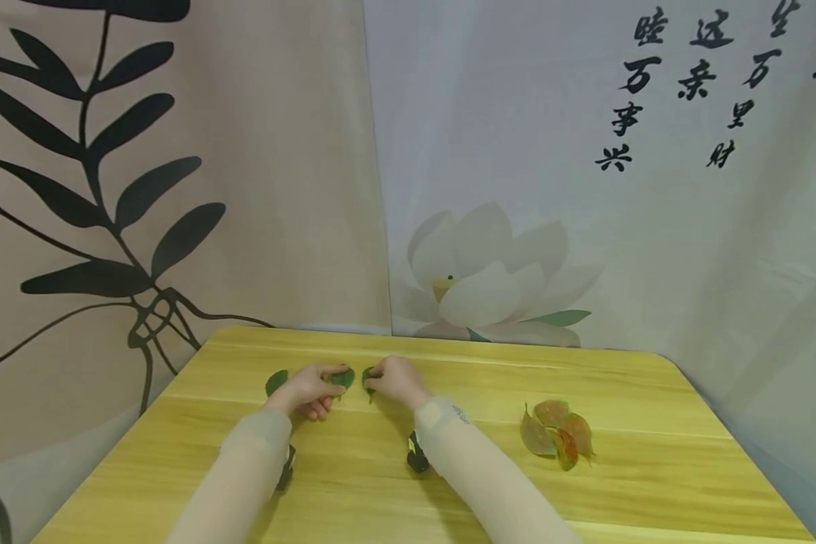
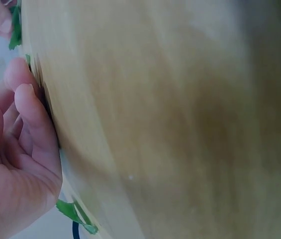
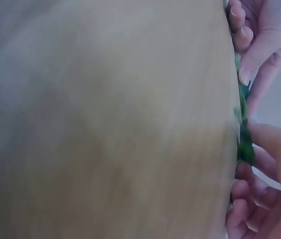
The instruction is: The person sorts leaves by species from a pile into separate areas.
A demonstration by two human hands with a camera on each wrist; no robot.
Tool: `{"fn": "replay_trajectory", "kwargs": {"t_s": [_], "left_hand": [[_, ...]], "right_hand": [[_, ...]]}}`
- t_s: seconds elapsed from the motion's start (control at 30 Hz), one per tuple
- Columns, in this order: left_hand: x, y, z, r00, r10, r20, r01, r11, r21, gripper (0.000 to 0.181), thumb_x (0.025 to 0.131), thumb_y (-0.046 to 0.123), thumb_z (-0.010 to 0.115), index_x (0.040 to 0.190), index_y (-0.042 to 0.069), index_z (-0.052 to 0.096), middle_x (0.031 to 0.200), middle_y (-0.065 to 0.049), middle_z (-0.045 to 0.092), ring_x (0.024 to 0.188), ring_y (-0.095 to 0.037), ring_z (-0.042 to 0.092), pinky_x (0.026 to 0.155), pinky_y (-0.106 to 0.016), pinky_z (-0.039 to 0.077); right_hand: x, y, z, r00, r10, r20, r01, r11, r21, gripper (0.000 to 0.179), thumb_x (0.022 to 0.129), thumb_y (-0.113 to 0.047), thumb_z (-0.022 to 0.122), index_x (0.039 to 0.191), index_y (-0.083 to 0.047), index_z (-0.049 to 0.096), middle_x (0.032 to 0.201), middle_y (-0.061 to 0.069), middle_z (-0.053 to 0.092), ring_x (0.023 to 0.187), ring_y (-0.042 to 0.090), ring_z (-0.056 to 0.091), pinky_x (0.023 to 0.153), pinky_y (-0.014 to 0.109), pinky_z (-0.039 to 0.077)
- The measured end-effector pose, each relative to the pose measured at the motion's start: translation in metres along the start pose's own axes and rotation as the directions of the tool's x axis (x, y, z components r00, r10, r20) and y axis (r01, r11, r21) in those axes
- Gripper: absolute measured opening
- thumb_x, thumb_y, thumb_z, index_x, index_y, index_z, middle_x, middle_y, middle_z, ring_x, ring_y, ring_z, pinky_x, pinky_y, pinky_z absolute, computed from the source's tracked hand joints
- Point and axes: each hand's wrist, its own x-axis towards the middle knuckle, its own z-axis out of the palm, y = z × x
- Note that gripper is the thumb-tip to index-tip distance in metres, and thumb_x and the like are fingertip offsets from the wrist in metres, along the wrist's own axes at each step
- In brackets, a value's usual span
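Observation:
Near the far edge of the table, my left hand (image 1: 309, 387) pinches a green leaf (image 1: 343, 378) between thumb and index finger. Just to its right, my right hand (image 1: 400, 380) holds another green leaf (image 1: 367, 377) by thumb and fingertips, partly covered by the fingers. The two leaves are a short gap apart in the head view. A third green leaf (image 1: 276, 382) lies left of my left hand, also visible as a green leaf (image 2: 75, 215) low in the left wrist view. From the right wrist view, my right thumb (image 3: 269, 137) presses on its leaf (image 3: 246, 146).
A cluster of several reddish-brown and yellowish leaves (image 1: 566, 434) lies on the right half of the wooden table (image 1: 353, 491). Behind the table hangs a printed curtain (image 1: 292, 189) with plant, lotus and written characters. Dark wrist cameras (image 1: 418, 453) sit under my sleeves.

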Motion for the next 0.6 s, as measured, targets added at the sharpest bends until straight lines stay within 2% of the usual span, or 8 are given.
{"fn": "replay_trajectory", "kwargs": {"t_s": [0.3,0.6], "left_hand": [[0.0,-0.0007,-0.001,1.0,0.007,-0.029,-0.007,1.0,0.014,0.057,0.097,0.016,0.061,0.149,0.01,0.038,0.055,-0.005,0.055,0.042,-0.011,0.055,0.04,-0.023,0.048],[-0.0021,-0.0001,-0.0006,1.0,0.002,-0.015,-0.002,1.0,0.001,0.055,0.098,0.015,0.059,0.149,0.01,0.038,0.057,-0.006,0.057,0.044,-0.012,0.057,0.041,-0.022,0.048]], "right_hand": [[0.0021,-0.0037,0.0009,1.0,0.002,-0.02,-0.002,0.999,-0.041,0.029,0.083,-0.032,0.077,0.107,-0.016,0.075,0.113,-0.001,0.07,0.106,0.02,0.063,0.083,0.037,0.053],[0.0013,-0.0052,0.005,0.999,0.022,-0.034,-0.024,0.999,-0.046,0.031,0.087,-0.034,0.073,0.112,-0.016,0.072,0.119,0.002,0.068,0.108,0.024,0.063,0.082,0.039,0.054]]}}
